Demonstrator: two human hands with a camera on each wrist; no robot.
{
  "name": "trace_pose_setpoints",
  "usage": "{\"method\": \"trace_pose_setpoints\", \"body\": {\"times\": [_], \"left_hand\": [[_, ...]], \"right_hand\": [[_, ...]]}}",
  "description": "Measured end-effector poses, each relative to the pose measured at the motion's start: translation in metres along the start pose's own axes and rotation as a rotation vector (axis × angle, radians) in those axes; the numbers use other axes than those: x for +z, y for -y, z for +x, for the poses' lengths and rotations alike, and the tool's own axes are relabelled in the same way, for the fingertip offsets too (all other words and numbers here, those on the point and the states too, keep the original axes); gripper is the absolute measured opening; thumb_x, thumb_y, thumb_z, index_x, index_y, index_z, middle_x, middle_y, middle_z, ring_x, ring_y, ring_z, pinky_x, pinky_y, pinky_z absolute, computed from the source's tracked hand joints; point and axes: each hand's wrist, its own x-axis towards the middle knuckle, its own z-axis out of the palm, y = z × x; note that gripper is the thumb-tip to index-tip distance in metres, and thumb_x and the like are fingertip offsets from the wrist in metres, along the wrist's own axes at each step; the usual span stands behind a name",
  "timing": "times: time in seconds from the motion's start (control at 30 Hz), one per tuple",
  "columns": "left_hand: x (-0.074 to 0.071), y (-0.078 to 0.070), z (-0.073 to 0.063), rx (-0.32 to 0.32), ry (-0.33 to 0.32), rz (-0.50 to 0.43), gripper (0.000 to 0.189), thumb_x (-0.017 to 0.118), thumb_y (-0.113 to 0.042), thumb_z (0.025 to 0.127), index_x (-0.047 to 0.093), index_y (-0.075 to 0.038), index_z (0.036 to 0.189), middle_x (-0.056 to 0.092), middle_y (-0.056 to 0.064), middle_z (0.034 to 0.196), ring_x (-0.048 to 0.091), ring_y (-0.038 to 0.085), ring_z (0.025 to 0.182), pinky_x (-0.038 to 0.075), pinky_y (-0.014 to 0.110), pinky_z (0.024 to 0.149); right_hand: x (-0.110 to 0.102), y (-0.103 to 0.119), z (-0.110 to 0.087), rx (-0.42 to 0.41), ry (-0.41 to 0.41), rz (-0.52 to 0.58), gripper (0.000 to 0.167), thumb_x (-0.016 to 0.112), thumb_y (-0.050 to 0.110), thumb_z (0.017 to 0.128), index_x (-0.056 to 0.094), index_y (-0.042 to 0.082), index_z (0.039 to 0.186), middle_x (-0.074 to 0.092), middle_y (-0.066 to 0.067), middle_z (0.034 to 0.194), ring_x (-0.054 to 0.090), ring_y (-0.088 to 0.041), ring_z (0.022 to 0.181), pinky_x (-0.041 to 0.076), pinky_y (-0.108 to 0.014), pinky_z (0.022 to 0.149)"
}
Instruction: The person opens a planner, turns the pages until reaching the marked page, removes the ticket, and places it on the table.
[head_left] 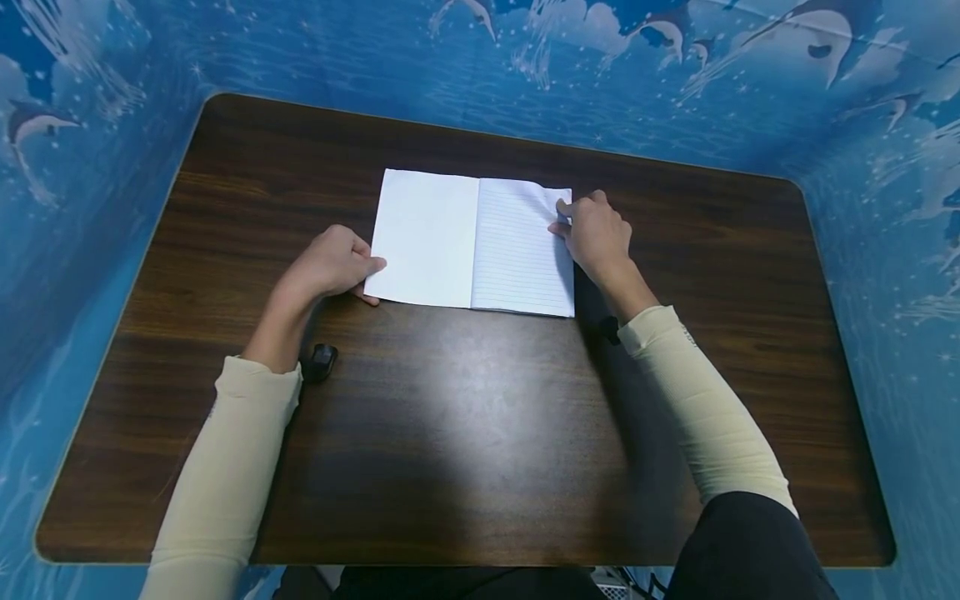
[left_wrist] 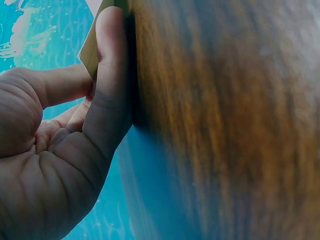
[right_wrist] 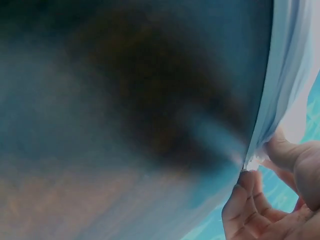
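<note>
An open notebook [head_left: 423,242] lies on the table, its left page blank and its right page ruled with lines. At its lower left corner my left hand [head_left: 330,262] pinches the edge, thumb on top of the page and fingers below. The left wrist view shows a tan cover corner [left_wrist: 90,55] between thumb and finger. My right hand [head_left: 600,235] pinches the upper right edge of the ruled page, which is creased and slightly lifted there. From the right wrist, the pages [right_wrist: 267,95] appear edge-on, with thumb and fingertips gathered at their corner.
The dark wood-grain table [head_left: 465,417] has rounded corners. A small black device [head_left: 321,362] sits beside my left wrist. Blue cloth with dolphins [head_left: 360,50] surrounds the table at the back and sides.
</note>
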Motion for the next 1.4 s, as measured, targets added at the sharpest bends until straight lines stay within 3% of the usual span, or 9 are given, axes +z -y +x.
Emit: {"method": "trace_pose_setpoints", "body": {"times": [0.13,0.23,0.33,0.47,0.7,0.87,0.93,1.13,1.4], "left_hand": [[0.0,0.0,0.0,-0.008,-0.001,-0.004,0.053,0.06,-0.027,0.111,0.051,-0.011,0.061,0.048,0.001,0.053,0.043,0.018,0.052,0.037,0.036,0.059],[0.0,0.001,0.0,-0.008,-0.004,-0.005,0.053,0.06,-0.028,0.111,0.051,-0.011,0.061,0.047,0.001,0.053,0.042,0.018,0.052,0.037,0.035,0.058],[0.001,0.001,0.0,-0.008,-0.009,-0.003,0.054,0.06,-0.028,0.111,0.05,-0.012,0.06,0.046,0.0,0.052,0.041,0.018,0.052,0.037,0.035,0.058],[0.002,0.001,0.001,-0.003,-0.005,-0.017,0.053,0.06,-0.028,0.11,0.05,-0.012,0.061,0.048,0.001,0.053,0.043,0.018,0.052,0.038,0.036,0.06],[0.002,0.001,0.0,-0.003,-0.002,-0.022,0.054,0.059,-0.028,0.111,0.049,-0.012,0.061,0.046,-0.001,0.053,0.041,0.017,0.052,0.038,0.035,0.06],[0.001,0.002,-0.001,0.001,-0.006,-0.027,0.053,0.059,-0.028,0.111,0.05,-0.012,0.061,0.046,-0.001,0.053,0.042,0.018,0.053,0.039,0.036,0.061],[0.001,0.002,-0.002,0.002,-0.007,-0.028,0.053,0.059,-0.028,0.111,0.049,-0.012,0.061,0.045,-0.001,0.053,0.042,0.018,0.053,0.039,0.036,0.061],[0.001,0.003,-0.002,0.002,-0.008,-0.026,0.053,0.059,-0.028,0.111,0.049,-0.013,0.061,0.046,-0.001,0.053,0.042,0.018,0.053,0.038,0.035,0.061],[0.0,0.003,-0.001,0.014,0.004,-0.016,0.052,0.058,-0.026,0.111,0.049,-0.013,0.062,0.05,0.001,0.054,0.05,0.019,0.054,0.038,0.036,0.062]], "right_hand": [[0.002,0.0,-0.001,0.017,-0.004,0.032,0.049,0.067,0.034,0.108,0.055,0.027,0.155,0.065,-0.017,0.15,0.067,-0.036,0.099,0.052,-0.049,0.076],[0.002,0.0,-0.001,0.033,-0.015,0.09,0.054,0.068,0.031,0.107,0.053,0.024,0.159,0.069,-0.016,0.144,0.068,-0.035,0.095,0.051,-0.047,0.076],[0.001,0.0,-0.001,0.064,-0.02,0.152,0.063,0.07,0.027,0.106,0.046,0.017,0.164,0.067,-0.017,0.146,0.069,-0.036,0.107,0.055,-0.052,0.09],[-0.003,0.002,-0.002,0.107,-0.026,0.191,0.068,0.072,0.026,0.105,0.042,0.01,0.165,0.06,-0.018,0.156,0.066,-0.038,0.12,0.052,-0.057,0.105],[-0.007,0.0,-0.008,0.065,-0.117,0.199,0.043,0.071,0.027,0.106,0.067,0.009,0.145,0.074,-0.016,0.133,0.068,-0.034,0.103,0.053,-0.049,0.088],[-0.012,0.0,-0.01,0.057,-0.143,0.211,0.032,0.067,0.026,0.108,0.074,0.009,0.135,0.076,-0.014,0.132,0.07,-0.033,0.104,0.055,-0.049,0.09],[-0.016,-0.001,-0.011,0.064,-0.134,0.223,0.032,0.065,0.028,0.109,0.074,0.009,0.134,0.076,-0.014,0.128,0.068,-0.032,0.104,0.054,-0.048,0.09],[-0.029,-0.002,-0.012,0.054,-0.145,0.335,0.033,0.061,0.03,0.11,0.076,0.005,0.125,0.074,-0.016,0.11,0.062,-0.027,0.089,0.047,-0.035,0.074],[-0.051,0.011,-0.011,0.085,-0.149,0.505,0.035,0.064,0.034,0.108,0.078,0.004,0.119,0.075,-0.015,0.117,0.061,-0.019,0.09,0.051,-0.026,0.072]]}}
